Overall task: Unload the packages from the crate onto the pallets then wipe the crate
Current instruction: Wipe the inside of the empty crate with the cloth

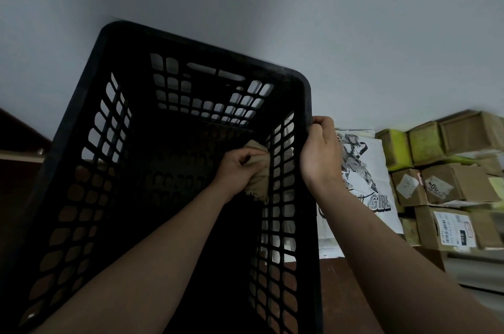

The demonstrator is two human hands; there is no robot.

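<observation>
Black crate [207, 44], empty, its opening toward the camera, beside the stacked packages [447, 186]. The left hand [236, 168], fingers bunched round a beige cloth [259, 172], presses it to the right inner wall. The right hand [320, 151], fingers curled over the rim, steadies the crate. Overlapping strokes along the lattice ribs would clean best.

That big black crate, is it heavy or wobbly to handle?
Probably light for its size: the black crate has open lattice walls and looks empty. Likely fairly stiff: the right hand grips just its rim while the left hand presses a cloth against the wall.
</observation>
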